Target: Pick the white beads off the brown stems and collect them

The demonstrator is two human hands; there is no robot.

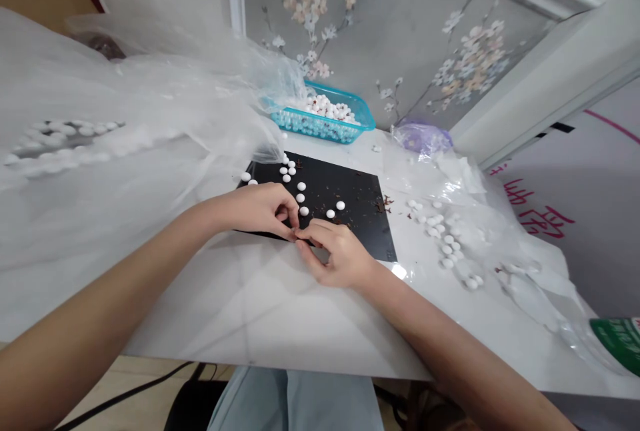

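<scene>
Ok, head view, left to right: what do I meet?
White pieces at far left → left hand → right hand → scattered white pieces on the right → green-labelled bottle at the right edge.

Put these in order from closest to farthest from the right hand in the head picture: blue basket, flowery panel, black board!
From the right hand:
1. Black board: just ahead of the hand.
2. Blue basket: beyond the board.
3. Flowery panel: behind the basket.
</scene>
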